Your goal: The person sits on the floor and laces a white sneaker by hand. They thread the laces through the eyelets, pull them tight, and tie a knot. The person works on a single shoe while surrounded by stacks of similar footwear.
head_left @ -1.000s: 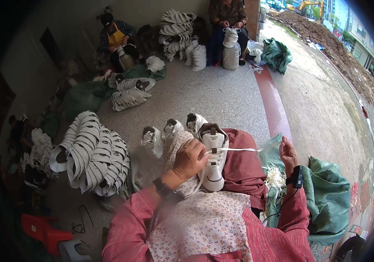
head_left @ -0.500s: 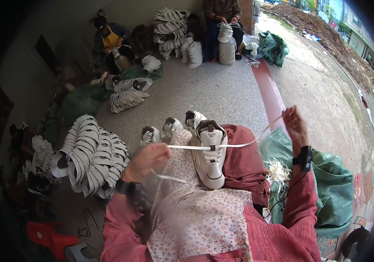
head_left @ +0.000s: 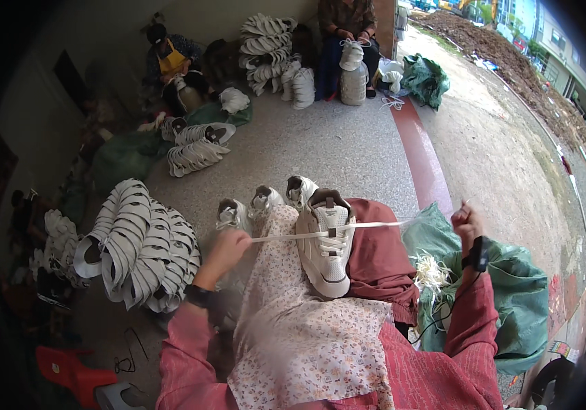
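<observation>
Both hands, left hand (head_left: pixel 228 247) and right hand (head_left: pixel 466 222), pinch a white lace (head_left: pixel 375 224) taut either side of the white shoe (head_left: pixel 325 246) on the lap; uneven pulling could probably leave unequal ends.

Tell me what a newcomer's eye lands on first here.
A white lace-up sneaker stands on the person's lap at the centre, a flat white shoelace stretched taut across it between the left hand and the right hand. Left of it, a heap of white shoe uppers covers the floor.
</observation>
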`<state>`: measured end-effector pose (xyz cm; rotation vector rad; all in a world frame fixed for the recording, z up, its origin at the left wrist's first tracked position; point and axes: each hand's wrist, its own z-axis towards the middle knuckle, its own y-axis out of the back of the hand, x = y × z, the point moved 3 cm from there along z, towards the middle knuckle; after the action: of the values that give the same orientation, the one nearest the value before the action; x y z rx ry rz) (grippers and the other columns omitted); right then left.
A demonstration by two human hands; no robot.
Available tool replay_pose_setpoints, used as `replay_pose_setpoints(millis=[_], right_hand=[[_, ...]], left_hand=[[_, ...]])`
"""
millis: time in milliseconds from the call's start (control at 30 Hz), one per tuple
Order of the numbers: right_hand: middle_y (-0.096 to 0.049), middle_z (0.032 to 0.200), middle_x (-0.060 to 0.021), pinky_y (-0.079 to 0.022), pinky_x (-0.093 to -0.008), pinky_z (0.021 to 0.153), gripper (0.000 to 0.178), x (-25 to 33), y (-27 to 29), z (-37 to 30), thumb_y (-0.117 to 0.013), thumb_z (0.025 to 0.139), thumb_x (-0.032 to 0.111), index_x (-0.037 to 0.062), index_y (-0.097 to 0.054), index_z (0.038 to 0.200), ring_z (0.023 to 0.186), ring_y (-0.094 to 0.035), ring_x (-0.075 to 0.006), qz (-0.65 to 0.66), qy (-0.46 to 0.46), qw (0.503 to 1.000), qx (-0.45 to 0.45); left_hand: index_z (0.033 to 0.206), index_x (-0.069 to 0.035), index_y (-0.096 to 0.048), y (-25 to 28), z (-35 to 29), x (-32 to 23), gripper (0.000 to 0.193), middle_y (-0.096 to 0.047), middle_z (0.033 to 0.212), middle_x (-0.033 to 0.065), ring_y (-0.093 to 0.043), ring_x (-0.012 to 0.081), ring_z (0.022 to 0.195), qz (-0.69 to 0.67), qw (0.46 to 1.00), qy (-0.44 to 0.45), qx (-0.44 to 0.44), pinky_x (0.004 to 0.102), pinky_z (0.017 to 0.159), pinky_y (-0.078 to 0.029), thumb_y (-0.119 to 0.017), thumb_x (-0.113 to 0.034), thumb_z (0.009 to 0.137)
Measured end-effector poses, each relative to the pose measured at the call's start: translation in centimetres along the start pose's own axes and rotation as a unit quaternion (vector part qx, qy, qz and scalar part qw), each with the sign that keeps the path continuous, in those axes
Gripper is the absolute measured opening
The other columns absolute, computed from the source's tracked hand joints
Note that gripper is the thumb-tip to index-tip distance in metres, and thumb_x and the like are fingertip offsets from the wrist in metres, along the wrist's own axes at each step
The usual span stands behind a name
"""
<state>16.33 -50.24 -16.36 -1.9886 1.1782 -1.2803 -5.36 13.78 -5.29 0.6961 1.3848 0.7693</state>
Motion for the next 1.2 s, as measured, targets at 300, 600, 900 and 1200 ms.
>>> replay_pose_setpoints(millis=[300, 600, 900, 1200], right_hand=[[-0.056, 0.067, 0.0036, -0.038, -0.0221, 0.047, 0.017, -11.9, -8.6, -11.9, -0.064, 0.096, 0.019, 0.0033, -0.069, 0.099, 0.054, -0.049, -0.006, -0.55, 0.146, 0.815, 0.109], [-0.069, 0.104, -0.0076, -0.052, -0.0354, 0.083, 0.01, -24.0, -14.6, -22.2, -0.065, 0.091, 0.005, 0.0038, -0.069, 0.101, 0.097, -0.063, -0.0249, -0.596, 0.247, 0.462, 0.609], [-0.069, 0.094, -0.0056, -0.053, -0.0328, 0.081, 0.022, -22.0, -14.9, -20.6, -0.068, 0.088, 0.003, 0.0034, -0.069, 0.11, 0.088, -0.064, -0.0192, -0.547, 0.079, 0.642, 0.532], [-0.065, 0.077, -0.0014, -0.049, -0.0276, 0.066, 0.014, -20.9, -16.0, -14.9, -0.062, 0.096, 0.011, -0.0001, -0.07, 0.099, 0.073, -0.062, -0.0107, -0.632, 0.096, 0.673, 0.371]], left_hand=[[0.112, -0.004, -0.063, -4.3, 6.5, -13.2, 0.031, -0.063, 0.113, 0.0125, -0.056, 0.032, 0.112, -0.059, 0.98, -0.185, -0.043, 0.0406, 0.097, -0.046, -0.07, -0.022, 0.088], [0.133, -0.004, -0.055, -7.1, 6.4, -9.9, 0.044, -0.059, 0.126, 0.0107, -0.054, 0.0247, 0.119, -0.276, 0.954, -0.067, 0.097, 0.0354, 0.102, -0.044, -0.066, -0.015, 0.092], [0.127, -0.008, -0.058, -5.2, 5.8, -13.2, 0.039, -0.06, 0.125, 0.0088, -0.057, 0.0215, 0.116, -0.132, 0.966, -0.219, -0.037, 0.0342, 0.096, -0.048, -0.066, -0.004, 0.089], [0.108, -0.002, -0.066, -9.3, 8.2, -14.4, 0.018, -0.066, 0.099, 0.0048, -0.064, 0.0142, 0.092, -0.199, 0.969, -0.125, 0.074, 0.0291, 0.08, -0.052, -0.066, -0.005, 0.091]])
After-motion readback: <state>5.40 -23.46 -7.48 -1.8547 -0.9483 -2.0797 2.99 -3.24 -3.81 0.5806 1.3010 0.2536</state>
